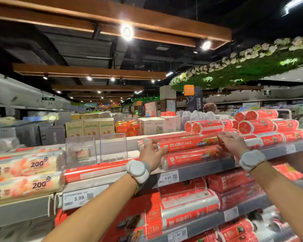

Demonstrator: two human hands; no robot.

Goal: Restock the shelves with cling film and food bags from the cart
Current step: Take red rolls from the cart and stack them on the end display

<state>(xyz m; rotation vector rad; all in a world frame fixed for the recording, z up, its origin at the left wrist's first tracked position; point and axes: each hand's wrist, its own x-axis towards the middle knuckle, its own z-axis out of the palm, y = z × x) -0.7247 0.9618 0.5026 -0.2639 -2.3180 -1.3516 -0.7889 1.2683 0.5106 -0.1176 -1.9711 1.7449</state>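
Supermarket aisle, wooden beams (98,71) on a dark ceiling, and we're up at the top shelf (208,167) with its grey front rail. Both hands are on one red cling film roll (189,143): the left hand (151,153) curls its fingers round the left end, the right hand (233,144) grips the right end. The roll lies crosswise on a matching roll (191,158) just behind the rail. Clear dividers (113,147) stand just left, with room between them. Food bag rolls (24,173) (marked 200) sit far left. Lower shelf labels are blurred.
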